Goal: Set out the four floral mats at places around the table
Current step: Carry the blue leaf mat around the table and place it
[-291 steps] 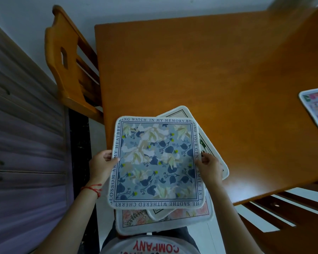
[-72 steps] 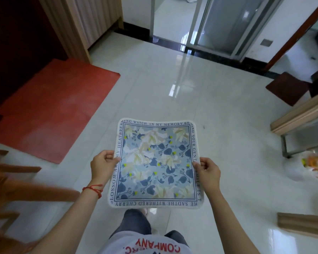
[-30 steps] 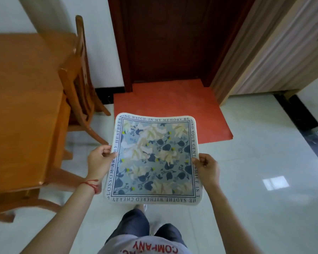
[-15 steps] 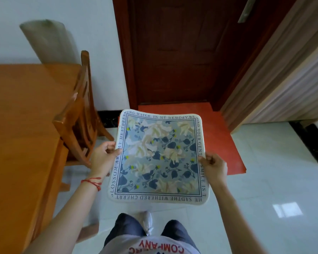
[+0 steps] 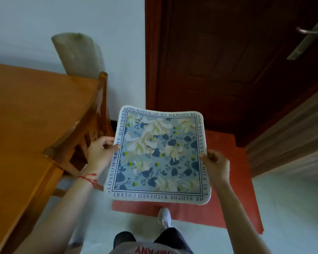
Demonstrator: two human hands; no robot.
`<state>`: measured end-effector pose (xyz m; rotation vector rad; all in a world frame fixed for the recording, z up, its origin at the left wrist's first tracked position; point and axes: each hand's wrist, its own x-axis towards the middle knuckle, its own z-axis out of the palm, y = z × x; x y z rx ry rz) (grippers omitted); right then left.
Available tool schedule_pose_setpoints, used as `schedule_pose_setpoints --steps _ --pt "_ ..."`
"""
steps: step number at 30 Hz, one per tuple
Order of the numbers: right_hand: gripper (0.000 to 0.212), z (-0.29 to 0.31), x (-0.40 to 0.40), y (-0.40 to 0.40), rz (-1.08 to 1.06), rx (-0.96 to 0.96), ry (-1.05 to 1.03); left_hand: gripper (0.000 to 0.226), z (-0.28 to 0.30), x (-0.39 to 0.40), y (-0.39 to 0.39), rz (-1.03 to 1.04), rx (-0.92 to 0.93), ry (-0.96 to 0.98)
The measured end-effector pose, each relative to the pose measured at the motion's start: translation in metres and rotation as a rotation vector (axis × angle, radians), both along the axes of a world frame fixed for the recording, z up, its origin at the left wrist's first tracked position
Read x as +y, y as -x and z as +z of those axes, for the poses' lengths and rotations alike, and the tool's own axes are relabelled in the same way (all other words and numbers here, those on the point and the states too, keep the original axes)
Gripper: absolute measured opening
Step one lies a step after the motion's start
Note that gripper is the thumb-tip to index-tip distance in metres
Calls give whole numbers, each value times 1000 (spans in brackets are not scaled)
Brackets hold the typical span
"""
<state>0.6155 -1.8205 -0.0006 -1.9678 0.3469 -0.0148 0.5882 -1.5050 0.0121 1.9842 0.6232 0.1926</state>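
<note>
2 hands, left hand [image 5: 99, 153] and right hand [image 5: 217, 165], pinch opposite edges of 1 blue floral fabric mat [image 5: 159, 155], keeping it flat (carrying position) beside the orange wooden table [image 5: 26, 125].

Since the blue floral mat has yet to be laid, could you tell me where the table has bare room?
The table top in view is bare, from its far edge by the wall to the side at the chair. The chair crowds that side.

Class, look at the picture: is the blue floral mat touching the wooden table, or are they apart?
Apart. The head view shows the blue floral mat held in the air by the left hand and right hand, with a chair and floor showing between it and the table.
</note>
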Motion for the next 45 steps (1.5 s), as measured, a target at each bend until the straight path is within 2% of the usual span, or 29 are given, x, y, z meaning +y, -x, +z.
schedule_pose_setpoints --steps 11,19,23,27,38,41,45 --pt "10 22 25 -146 232 -13 -58 13 29 7 -64 261 -58 -6" --pt "13 33 83 -215 340 -43 -136 11 48 50 -91 343 -144 25" --pt "13 39 122 -246 386 -58 -153 11 52 79 -106 401 -158 102" --pt "12 47 165 -273 441 -63 -158 14 58 107 -121 475 -219 122" --pt "8 59 291 -307 643 -45 -214 17 62 197 -107 676 -214 115" --pt "17 63 326 -313 734 -35 -219 16 61 213 -95 764 -215 114" --pt "19 64 376 -324 860 -17 -227 14 56 230 -82 885 -214 122"
